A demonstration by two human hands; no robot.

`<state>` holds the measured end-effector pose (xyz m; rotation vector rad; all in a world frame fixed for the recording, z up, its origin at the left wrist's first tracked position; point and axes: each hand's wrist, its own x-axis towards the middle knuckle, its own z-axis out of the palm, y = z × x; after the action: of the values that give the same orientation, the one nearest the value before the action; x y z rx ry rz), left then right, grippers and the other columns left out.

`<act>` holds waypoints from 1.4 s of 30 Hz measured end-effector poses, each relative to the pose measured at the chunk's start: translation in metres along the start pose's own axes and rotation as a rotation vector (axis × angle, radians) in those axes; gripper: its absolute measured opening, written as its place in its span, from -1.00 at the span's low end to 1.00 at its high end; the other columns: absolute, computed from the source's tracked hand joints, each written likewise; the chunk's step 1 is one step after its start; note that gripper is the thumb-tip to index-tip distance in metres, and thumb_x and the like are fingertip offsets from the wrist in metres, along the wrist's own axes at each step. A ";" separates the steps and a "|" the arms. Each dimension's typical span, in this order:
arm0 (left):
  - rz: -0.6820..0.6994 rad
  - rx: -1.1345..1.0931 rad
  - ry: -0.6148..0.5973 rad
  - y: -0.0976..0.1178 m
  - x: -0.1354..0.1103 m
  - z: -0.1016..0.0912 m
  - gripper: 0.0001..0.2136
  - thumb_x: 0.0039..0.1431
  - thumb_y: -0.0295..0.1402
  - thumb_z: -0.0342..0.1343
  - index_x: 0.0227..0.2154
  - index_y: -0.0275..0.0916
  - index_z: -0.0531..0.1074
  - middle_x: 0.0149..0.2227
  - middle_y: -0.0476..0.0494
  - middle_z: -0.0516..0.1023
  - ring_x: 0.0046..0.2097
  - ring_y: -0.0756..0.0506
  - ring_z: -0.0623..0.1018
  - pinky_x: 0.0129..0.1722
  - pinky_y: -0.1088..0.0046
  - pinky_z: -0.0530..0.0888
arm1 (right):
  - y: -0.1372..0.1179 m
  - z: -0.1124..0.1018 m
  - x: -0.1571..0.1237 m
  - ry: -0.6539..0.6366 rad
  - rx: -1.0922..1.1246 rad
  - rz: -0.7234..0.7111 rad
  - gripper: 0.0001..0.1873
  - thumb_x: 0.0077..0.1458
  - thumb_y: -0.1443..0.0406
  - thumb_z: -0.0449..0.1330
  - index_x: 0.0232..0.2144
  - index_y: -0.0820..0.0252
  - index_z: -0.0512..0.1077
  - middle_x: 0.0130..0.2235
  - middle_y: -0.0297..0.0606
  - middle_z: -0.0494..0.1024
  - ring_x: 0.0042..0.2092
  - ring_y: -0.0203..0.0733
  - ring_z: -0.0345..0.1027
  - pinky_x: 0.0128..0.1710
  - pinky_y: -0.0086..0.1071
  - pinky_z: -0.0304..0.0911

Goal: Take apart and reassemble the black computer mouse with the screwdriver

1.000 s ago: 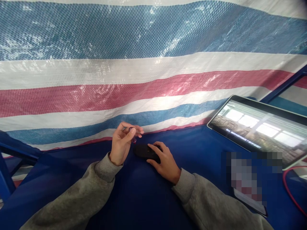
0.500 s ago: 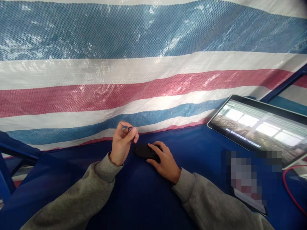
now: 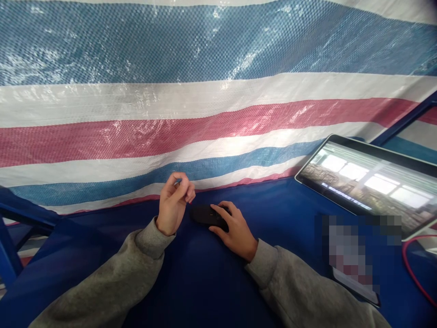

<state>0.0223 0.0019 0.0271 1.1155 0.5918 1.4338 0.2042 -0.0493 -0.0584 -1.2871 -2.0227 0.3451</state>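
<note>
L hand [image 3: 172,207]: raised just L of the blk device [image 3: 200,215], above the surface [image 3: 201,282], palm facing in, fingers curled, thumb drawn up to the index. Fingertips partly hidden, so can't tell if it's gripping sth or just curled. Not touching the device.

R hand [image 3: 237,234]: closed lightly on the R end of the device, fingers over top/far side, thumb along near edge. Device = flat, oblong, rounded ends, small light markings approx. by the fingertips; lies on the surface betw. the 2 hands, L end free. R part under the fingers is hidden; exact type unclear.

Both arms in grey sleeves [image 3: 290,269], cuffs at wrists.

Surface is dk blue, runs back to a striped tarp [image 3: 136,45] (blue/white/red, shiny, wrinkled) behind the hands.

R side: tablet-like screen [image 3: 358,168], blk bezel, light rim, set at an angle, showing bright windows + a line of txt, too blurry to read. Nearer: flat phone-like item [image 3: 355,289], mostly pixelated, only lower edge clear. Red cable [image 3: 405,262] curves at far R edge. Blue bar [image 3: 404,119] slants behind the screen; blue frame [image 3: 8,255] at far L.
</note>
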 end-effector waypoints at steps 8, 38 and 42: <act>0.036 0.093 -0.027 -0.002 0.000 -0.002 -0.85 0.19 -0.28 0.18 -0.36 -0.26 0.42 -0.36 -0.12 0.50 -0.31 -0.05 0.49 -0.33 0.43 0.39 | 0.002 0.001 -0.001 0.006 0.001 -0.008 -0.43 0.12 0.24 0.28 0.16 0.12 0.29 0.08 -0.07 0.32 0.07 0.04 0.27 0.08 -0.02 0.29; 0.014 0.048 0.022 0.005 0.005 -0.003 -0.80 0.30 -0.20 0.04 -0.31 -0.23 0.39 -0.52 0.04 0.16 -0.50 0.07 0.21 -0.46 0.52 0.25 | 0.002 0.002 -0.002 0.007 0.008 -0.002 -0.44 0.12 0.23 0.27 0.16 0.07 0.29 0.07 -0.08 0.33 0.05 0.04 0.29 0.06 -0.03 0.31; 0.012 0.034 0.035 0.004 0.005 -0.002 -0.80 0.30 -0.19 0.05 -0.32 -0.23 0.38 -0.52 0.05 0.15 -0.51 0.08 0.21 -0.47 0.54 0.25 | 0.003 0.003 -0.002 0.011 0.011 0.002 -0.43 0.11 0.23 0.28 0.17 0.05 0.29 0.08 -0.10 0.32 0.06 0.04 0.28 0.06 -0.02 0.30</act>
<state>0.0194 0.0067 0.0308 1.1239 0.6371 1.4614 0.2050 -0.0491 -0.0629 -1.2819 -2.0078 0.3482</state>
